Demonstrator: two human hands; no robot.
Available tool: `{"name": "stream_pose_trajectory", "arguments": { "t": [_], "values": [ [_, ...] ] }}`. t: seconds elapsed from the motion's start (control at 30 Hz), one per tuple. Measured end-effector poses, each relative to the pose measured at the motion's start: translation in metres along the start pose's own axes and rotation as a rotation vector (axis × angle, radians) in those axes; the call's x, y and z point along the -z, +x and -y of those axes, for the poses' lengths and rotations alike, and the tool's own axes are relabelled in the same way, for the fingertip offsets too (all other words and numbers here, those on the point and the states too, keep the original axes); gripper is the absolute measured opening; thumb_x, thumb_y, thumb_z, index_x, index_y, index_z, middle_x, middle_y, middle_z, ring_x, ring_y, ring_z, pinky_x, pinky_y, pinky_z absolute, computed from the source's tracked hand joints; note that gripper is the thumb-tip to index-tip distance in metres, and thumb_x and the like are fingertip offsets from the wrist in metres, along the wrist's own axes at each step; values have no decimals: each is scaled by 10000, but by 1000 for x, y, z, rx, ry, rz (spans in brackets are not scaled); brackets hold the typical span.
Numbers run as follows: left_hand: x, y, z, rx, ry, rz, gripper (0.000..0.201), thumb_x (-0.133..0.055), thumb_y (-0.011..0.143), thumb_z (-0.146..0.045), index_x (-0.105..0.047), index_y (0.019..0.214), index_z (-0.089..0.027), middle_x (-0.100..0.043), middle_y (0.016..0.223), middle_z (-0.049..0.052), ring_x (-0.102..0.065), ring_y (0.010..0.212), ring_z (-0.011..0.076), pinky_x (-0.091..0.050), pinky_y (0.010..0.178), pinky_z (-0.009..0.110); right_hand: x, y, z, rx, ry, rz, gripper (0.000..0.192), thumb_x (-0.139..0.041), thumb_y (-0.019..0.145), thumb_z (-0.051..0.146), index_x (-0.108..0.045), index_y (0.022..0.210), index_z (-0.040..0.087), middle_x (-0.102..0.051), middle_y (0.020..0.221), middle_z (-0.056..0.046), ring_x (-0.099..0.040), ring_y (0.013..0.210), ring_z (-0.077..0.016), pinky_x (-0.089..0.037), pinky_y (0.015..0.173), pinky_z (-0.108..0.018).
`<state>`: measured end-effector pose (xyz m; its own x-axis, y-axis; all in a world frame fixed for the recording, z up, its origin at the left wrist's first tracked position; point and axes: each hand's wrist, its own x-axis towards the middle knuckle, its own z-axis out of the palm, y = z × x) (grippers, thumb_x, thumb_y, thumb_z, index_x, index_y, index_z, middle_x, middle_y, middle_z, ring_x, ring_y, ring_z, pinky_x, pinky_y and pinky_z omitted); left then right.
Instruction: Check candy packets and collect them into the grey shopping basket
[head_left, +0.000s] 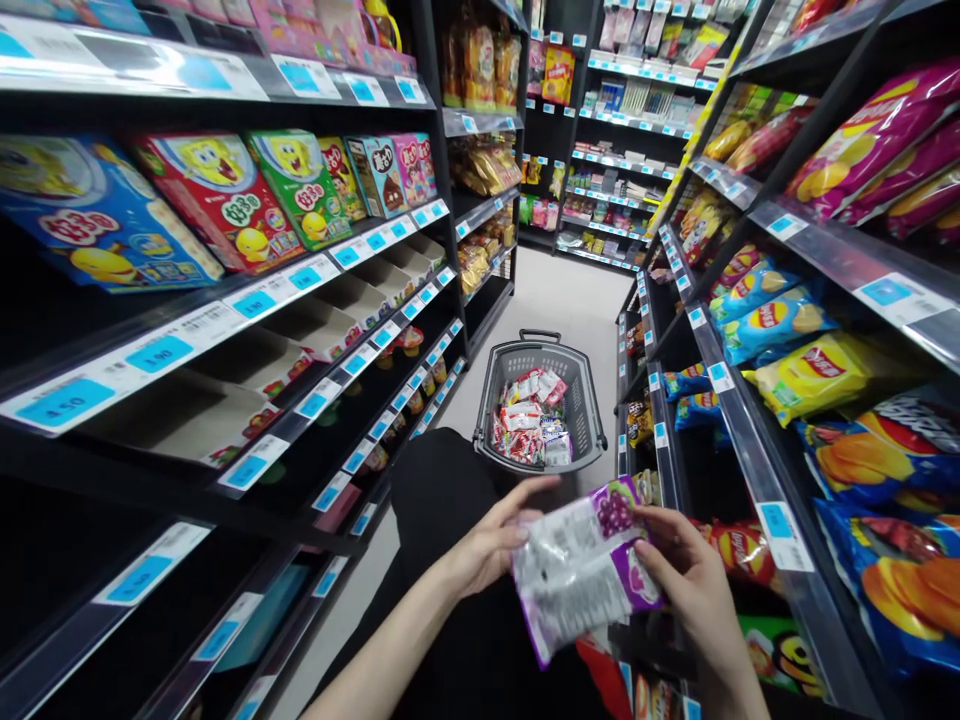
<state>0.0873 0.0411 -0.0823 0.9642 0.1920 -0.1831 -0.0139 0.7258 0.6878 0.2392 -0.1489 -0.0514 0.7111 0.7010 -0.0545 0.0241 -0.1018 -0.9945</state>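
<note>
A purple and silver candy bag (581, 565) with a picture of grapes on its upper right corner is held up in front of my lap, printed back facing me. My right hand (694, 575) grips its right side, thumb on the face and fingers behind the edge. At the upper left edge, my left hand (487, 540) pinches the bag, with the index finger stretched out past it. Beyond my hands, a grey shopping basket (587, 400) stands on the floor, its handle up at the far end. Several red, white and blue packets (525, 415) lie inside it.
Snack boxes (244, 200) and emptied-looking cardboard trays (300, 325) line the left shelves. Chip bags (817, 375) fill the right shelves close to my right arm. The pale aisle floor (566, 290) leads to a back shelf (637, 125). My dark-clothed knee (439, 480) is beside the basket.
</note>
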Motion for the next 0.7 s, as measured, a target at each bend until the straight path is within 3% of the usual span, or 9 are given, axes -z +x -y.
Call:
{"name": "stream_pose_trajectory", "arguments": {
  "t": [0.1,0.2,0.3,0.37,0.43,0.57,0.63,0.7],
  "values": [
    [-1,-7,-2,200,128,168,621,-834,587,-341,-643,1159,-189,-714,864,46,-657,742,179,-483,640,235,-6,7,14,-35,-26,207,254,-700,805,340,-690,1037,238,-738,915,-47,-683,834,-200,-527,714,-276],
    [-10,-8,3,217,285,211,499,-839,595,-355,-695,1039,-178,-728,929,48,-655,874,211,-490,792,292,-17,16,24,-29,-96,297,219,-712,781,315,-707,976,216,-741,892,-54,-685,855,-225,-529,763,-324],
    [-17,-5,11,154,248,76,465,-838,613,-350,-685,1005,-153,-741,868,49,-672,789,202,-514,773,317,-22,20,22,72,-47,106,289,-694,797,365,-667,1048,226,-717,1039,-87,-672,944,-242,-535,831,-369],
    [-21,-2,15,87,93,-75,485,-846,603,-364,-663,999,-151,-742,799,51,-680,686,196,-536,661,301,-19,17,13,175,20,-77,385,-672,818,421,-605,1157,250,-662,1147,-101,-654,984,-233,-538,837,-361],
    [-26,2,17,-13,-73,-230,462,-835,623,-388,-644,977,-160,-743,780,55,-683,643,198,-535,579,282,-16,10,2,277,44,-157,538,-719,772,468,-546,1242,270,-610,1194,-102,-636,1008,-232,-537,844,-347],
    [-38,7,21,-155,-236,-377,371,-778,718,-379,-643,985,-159,-751,868,68,-698,739,196,-554,656,286,-19,-4,-16,287,1,20,788,-813,702,364,-426,1385,306,-552,1319,-116,-593,1145,-274,-532,906,-379],
    [-41,8,24,-171,-234,-376,354,-760,745,-350,-650,1014,-148,-750,940,82,-698,822,207,-554,722,291,-23,-6,-21,216,-54,84,688,-757,774,285,-446,1387,319,-558,1356,-101,-580,1187,-263,-518,946,-391],
    [-39,8,23,-190,-217,-361,366,-773,725,-291,-652,1034,-137,-747,978,92,-691,885,223,-547,765,295,-25,-4,-24,188,-106,68,518,-692,834,254,-538,1323,324,-615,1312,-68,-607,1161,-235,-516,954,-370]
  ]
}}
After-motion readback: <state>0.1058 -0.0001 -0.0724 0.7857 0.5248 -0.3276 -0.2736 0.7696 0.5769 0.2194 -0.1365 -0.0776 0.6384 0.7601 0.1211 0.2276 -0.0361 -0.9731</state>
